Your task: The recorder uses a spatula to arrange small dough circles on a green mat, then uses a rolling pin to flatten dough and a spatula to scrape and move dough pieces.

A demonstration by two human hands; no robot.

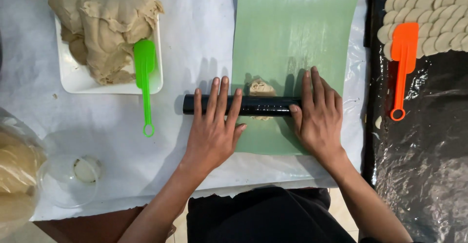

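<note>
While both palms press flat on the black roller (242, 105), a small lump of dough (261, 88) sits under its middle on the green mat (292, 43). The left hand (213, 128) lies open, fingers spread over the roller's left end; the right hand (319, 113) lies open over the right end, gripping nothing. The dough looks soft and sticky and should flatten easily under light pressure. The roller looks rigid, smooth and probably slippery, best pressed at its two ends, clear of the lump. A white tray (73, 79) up left holds more dough and a green spatula (145, 72); an orange spatula (402, 62) lies right, by cut rounds (429, 9).
</note>
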